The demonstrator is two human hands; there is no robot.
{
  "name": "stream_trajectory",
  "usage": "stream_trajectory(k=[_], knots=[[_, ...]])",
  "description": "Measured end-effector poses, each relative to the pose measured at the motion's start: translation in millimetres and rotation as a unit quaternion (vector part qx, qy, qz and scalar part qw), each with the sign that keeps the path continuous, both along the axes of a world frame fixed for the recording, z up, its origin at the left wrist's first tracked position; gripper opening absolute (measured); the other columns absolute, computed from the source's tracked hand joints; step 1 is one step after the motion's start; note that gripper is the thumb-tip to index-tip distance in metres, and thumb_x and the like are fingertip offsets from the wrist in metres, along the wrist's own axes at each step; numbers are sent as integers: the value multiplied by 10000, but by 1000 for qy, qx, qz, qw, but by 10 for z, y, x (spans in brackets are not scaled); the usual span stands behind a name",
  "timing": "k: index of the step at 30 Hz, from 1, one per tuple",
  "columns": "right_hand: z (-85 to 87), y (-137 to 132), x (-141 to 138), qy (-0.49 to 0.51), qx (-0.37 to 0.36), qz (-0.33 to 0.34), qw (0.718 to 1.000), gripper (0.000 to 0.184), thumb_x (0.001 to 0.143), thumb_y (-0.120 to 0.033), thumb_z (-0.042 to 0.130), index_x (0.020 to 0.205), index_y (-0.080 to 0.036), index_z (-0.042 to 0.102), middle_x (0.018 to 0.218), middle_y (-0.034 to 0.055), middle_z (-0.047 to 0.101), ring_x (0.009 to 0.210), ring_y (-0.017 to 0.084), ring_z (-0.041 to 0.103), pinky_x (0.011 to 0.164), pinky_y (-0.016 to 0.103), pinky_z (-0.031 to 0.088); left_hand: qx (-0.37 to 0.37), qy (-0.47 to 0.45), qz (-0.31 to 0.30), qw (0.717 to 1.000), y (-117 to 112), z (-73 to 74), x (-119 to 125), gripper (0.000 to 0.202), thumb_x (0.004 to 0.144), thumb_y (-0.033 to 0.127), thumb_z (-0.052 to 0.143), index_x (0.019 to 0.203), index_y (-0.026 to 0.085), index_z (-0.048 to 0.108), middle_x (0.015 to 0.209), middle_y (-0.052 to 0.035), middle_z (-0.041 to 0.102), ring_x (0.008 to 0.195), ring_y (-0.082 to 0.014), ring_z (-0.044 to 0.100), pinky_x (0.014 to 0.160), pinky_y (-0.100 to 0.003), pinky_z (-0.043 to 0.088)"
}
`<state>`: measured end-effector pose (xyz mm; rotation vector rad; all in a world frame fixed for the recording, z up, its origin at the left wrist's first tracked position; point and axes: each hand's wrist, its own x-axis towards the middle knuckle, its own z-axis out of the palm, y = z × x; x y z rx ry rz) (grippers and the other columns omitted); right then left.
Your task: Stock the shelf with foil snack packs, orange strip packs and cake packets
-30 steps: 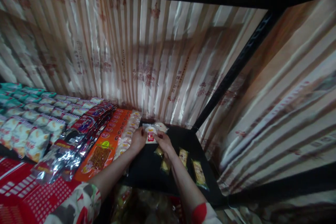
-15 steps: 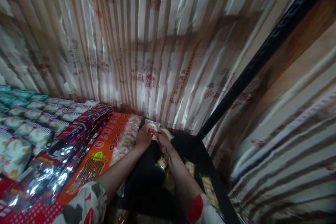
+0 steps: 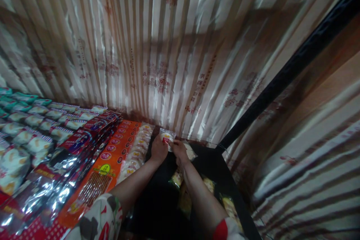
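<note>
My left hand (image 3: 159,149) and my right hand (image 3: 179,149) are both closed on a small clear snack packet (image 3: 167,135) with a red label, held at the far edge of a black shelf (image 3: 209,165) against the striped curtain. A second pale packet (image 3: 190,152) lies just right of my right hand. Small yellow-green packets (image 3: 177,178) lie on the shelf under my right forearm.
Rows of goods fill the left: a row of small pale packets (image 3: 137,150), orange packs (image 3: 109,157), silver-and-red bags (image 3: 56,172), white and teal bags (image 3: 28,123). A striped satin curtain (image 3: 157,52) hangs behind. A black post (image 3: 281,82) rises at the right.
Both hands have carried the packet a little farther back, toward the curtain. The camera has tilted, so the shelf sits lower in view.
</note>
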<state>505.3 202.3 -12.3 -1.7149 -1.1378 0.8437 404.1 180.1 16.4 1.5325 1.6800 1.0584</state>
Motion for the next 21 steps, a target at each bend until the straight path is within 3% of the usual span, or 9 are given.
stream_trajectory(k=[5, 12, 16, 21], knots=[[-64, 177, -110, -96, -7, 21, 995, 268, 707, -382, 548, 771, -156, 676, 767, 68, 699, 705, 184, 631, 588, 253, 446, 30, 48, 23, 998, 71, -130, -14, 394, 794, 108, 390, 1174, 65, 485, 1310, -183, 454, 1294, -261, 319, 1086, -384, 240], [-71, 334, -206, -148, -8, 22, 989, 220, 730, -346, 562, 796, -168, 672, 824, 84, 701, 784, 208, 643, 693, 284, 449, 24, 34, 7, 999, 193, -313, -15, 398, 846, 146, 320, 1205, 101, 486, 1289, -152, 500, 1281, -239, 354, 1102, -428, 201], [-64, 340, -237, -187, -2, 3, 982, 242, 744, -337, 564, 875, -148, 640, 848, 117, 695, 801, 232, 647, 701, 296, 447, 21, 20, -6, 1000, 250, -359, -33, 398, 846, 159, 331, 1202, 74, 487, 1304, -169, 480, 1297, -242, 327, 1120, -400, 163], [-87, 320, -258, -218, 31, 8, 975, 208, 776, -343, 539, 872, -174, 611, 818, 87, 693, 771, 206, 647, 688, 268, 440, 29, 11, 0, 1000, 302, -389, -55, 396, 828, 145, 344, 1190, 108, 499, 1277, -137, 517, 1277, -235, 359, 1118, -405, 184]])
